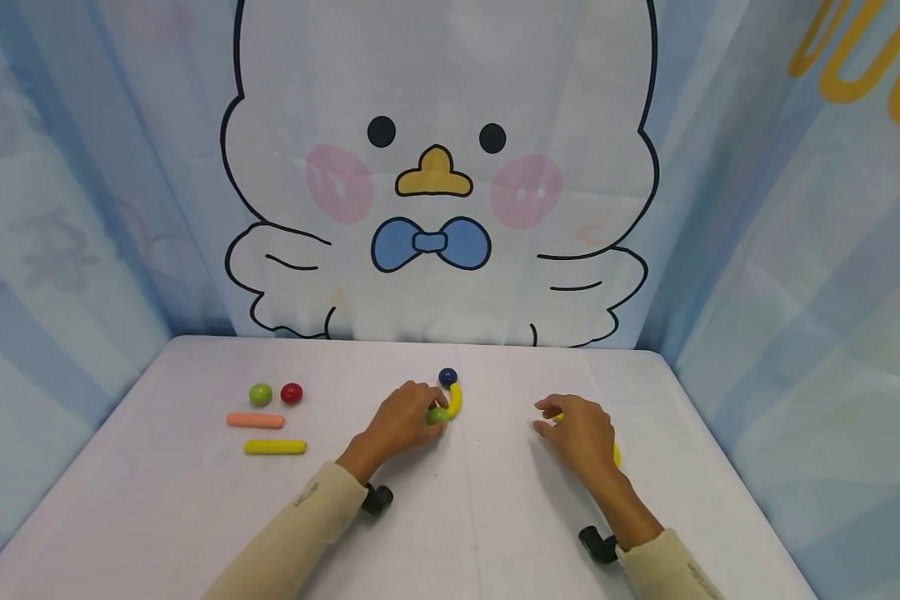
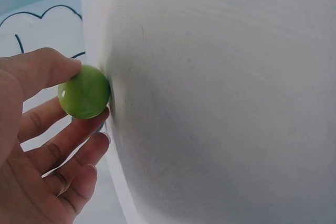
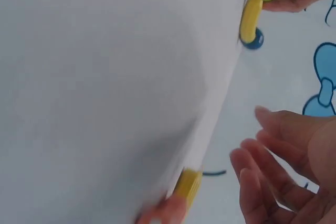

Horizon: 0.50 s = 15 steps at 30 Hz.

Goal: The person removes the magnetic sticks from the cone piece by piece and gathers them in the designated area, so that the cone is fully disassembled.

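Observation:
My left hand (image 1: 403, 419) pinches a green ball (image 2: 84, 93) between thumb and fingers, low at the table surface. Right beside that ball lies a curved yellow piece (image 1: 456, 401), with a dark blue ball (image 1: 447, 377) at its far end. My right hand (image 1: 581, 437) hovers over the right side of the table, fingers loosely bent and holding nothing. Partly hidden behind it are bits of yellow (image 1: 617, 455). In the right wrist view, a yellow piece (image 3: 188, 184) lies below this hand, with a blurred reddish-orange thing (image 3: 163, 211) in front of it.
On the table's left side lie another green ball (image 1: 260, 395), a red ball (image 1: 292, 393), an orange stick (image 1: 255, 421) and a yellow stick (image 1: 275, 447). A curtain with a cartoon bird (image 1: 435, 300) hangs behind the white table (image 1: 487, 517).

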{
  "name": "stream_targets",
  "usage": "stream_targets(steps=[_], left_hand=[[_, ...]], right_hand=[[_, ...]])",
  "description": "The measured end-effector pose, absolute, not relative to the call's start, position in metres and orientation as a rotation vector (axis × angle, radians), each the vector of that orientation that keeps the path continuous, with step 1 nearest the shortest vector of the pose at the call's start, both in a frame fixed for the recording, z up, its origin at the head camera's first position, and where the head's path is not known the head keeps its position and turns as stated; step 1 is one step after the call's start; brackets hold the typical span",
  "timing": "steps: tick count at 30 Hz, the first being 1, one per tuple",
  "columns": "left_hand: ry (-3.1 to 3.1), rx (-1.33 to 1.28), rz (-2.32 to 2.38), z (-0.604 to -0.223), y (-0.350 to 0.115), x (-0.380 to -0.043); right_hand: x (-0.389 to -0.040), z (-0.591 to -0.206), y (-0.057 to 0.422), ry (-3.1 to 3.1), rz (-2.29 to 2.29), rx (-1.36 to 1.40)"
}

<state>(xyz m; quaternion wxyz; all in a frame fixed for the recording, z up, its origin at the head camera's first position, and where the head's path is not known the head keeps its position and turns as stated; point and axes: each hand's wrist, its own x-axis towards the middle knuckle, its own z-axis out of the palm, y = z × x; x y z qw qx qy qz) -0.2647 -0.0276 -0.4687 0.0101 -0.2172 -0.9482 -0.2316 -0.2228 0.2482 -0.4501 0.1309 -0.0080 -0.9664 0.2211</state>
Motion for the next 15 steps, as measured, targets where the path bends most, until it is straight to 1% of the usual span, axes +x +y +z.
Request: stream_targets(steps=[4, 8, 15], left_hand=[[-2.957, -0.692, -0.736, -0.469, -0.03, -0.265], [-2.941, -0.727, -0.753, -0.47, -0.032, -0.265], [-2.961, -0.711, -0.77, -0.469, -0.03, -0.263]], right_hand=[[-0.232, -0.452, 0.227, -2.825, 0.734, 0.031], [-0.243, -0.453, 0.206, -2.857, 0.837, 0.034], [-0.264, -0.459, 0.176, -2.874, 0.99, 0.05]])
